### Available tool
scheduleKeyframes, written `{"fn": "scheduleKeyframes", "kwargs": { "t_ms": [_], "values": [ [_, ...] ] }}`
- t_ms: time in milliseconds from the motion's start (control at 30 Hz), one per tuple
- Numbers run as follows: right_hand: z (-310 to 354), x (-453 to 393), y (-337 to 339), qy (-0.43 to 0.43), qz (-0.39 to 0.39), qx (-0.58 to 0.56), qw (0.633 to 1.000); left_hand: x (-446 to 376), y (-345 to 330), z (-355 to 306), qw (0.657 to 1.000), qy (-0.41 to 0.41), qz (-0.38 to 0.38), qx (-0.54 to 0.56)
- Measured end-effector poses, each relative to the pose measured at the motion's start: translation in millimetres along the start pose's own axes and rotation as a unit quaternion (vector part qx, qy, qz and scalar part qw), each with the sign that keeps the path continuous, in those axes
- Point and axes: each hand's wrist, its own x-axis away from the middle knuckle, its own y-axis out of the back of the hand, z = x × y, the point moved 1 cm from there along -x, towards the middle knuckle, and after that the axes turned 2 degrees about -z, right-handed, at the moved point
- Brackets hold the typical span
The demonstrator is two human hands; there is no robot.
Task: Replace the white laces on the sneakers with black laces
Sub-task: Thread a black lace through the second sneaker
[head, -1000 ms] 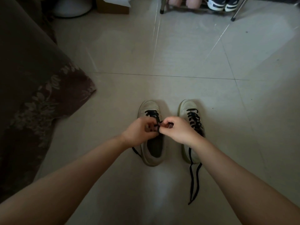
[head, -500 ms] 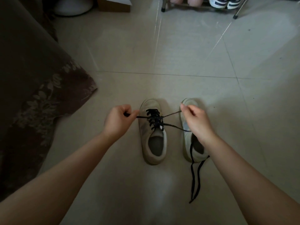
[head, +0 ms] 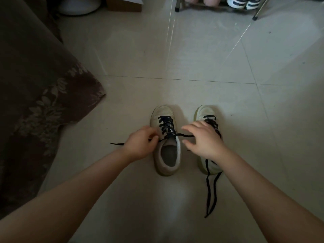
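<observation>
Pale floor tiles (head: 201,58) fill the frame, and low at its centre the two sneakers are stood side by side, toes pointing up the picture. The left-hand sneaker (head: 166,146) is threaded through its eyelets with a black lace (head: 166,128), whose two free ends are drawn out sideways from the top eyelets. One end is pinched in the curled fingers of the left hand (head: 140,144), its tip trailing out to the left over the floor. The other end, held taut half a second ago, has been let go by the right hand (head: 204,139), whose fingers are now spread and hold nothing above the right-hand sneaker (head: 206,165); that loose end lies just below them. The lace is thus judged to have been pulled snug, with tying or tucking presumably left to do. On the right-hand sneaker a second black lace (head: 211,190) is also threaded, its ends lying untied on the floor towards the bottom of the frame. No white lace can be seen. At the left edge a dark patterned fabric (head: 43,102) is draped, and along the top a shoe rack (head: 219,4) is partly shown.
</observation>
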Motion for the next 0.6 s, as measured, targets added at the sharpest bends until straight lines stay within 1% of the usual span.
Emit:
{"fn": "scheduleKeyframes", "kwargs": {
  "t_ms": [33, 100, 167, 200, 267, 300, 333, 367, 400, 433, 467, 500, 533, 567, 600],
  "values": [
    [5, -2, -4, -0.006, 0.027, -0.012, 1.000, -1, -5, -8, 1.000, -0.010, 0.003, -0.003],
    [8, -3, -9, -0.031, 0.061, -0.051, 0.996, -2, -12, -18, 0.999, -0.009, 0.007, -0.052],
    [8, -1, -6, -0.072, 0.063, -0.144, 0.985, -2, -17, -18, 0.995, -0.018, 0.007, -0.101],
    [8, 1, -3, -0.100, 0.058, -0.212, 0.970, -1, -17, -16, 0.994, -0.028, 0.002, -0.107],
    [5, 3, 3, -0.155, 0.060, -0.364, 0.916, 1, -13, -13, 0.996, -0.050, -0.004, -0.069],
    [3, 4, 6, -0.170, 0.080, -0.417, 0.889, 3, -10, -11, 0.999, -0.047, 0.004, -0.012],
    [0, 5, 11, -0.171, 0.110, -0.439, 0.875, 5, -7, -11, 0.997, -0.022, 0.029, 0.069],
    [-3, 6, 14, -0.163, 0.143, -0.418, 0.882, 7, -4, -10, 0.986, 0.021, 0.054, 0.158],
    [-6, 7, 17, -0.146, 0.167, -0.353, 0.909, 9, -2, -10, 0.967, 0.078, 0.071, 0.233],
    [-10, 6, 17, -0.125, 0.162, -0.254, 0.945, 10, -1, -8, 0.947, 0.139, 0.085, 0.276],
    [-13, 4, 15, -0.105, 0.123, -0.145, 0.976, 11, 0, -4, 0.935, 0.190, 0.097, 0.283],
    [-14, 2, 12, -0.094, 0.050, -0.047, 0.993, 11, 1, 1, 0.930, 0.227, 0.121, 0.262],
    [-13, -1, 9, -0.082, -0.052, 0.010, 0.995, 13, 4, 2, 0.925, 0.251, 0.166, 0.233],
    [-12, -4, 5, -0.065, -0.151, 0.019, 0.986, 14, 8, 0, 0.914, 0.259, 0.225, 0.216],
    [-10, -7, 1, -0.057, -0.226, -0.005, 0.972, 15, 12, -3, 0.899, 0.249, 0.285, 0.222]
  ]
}}
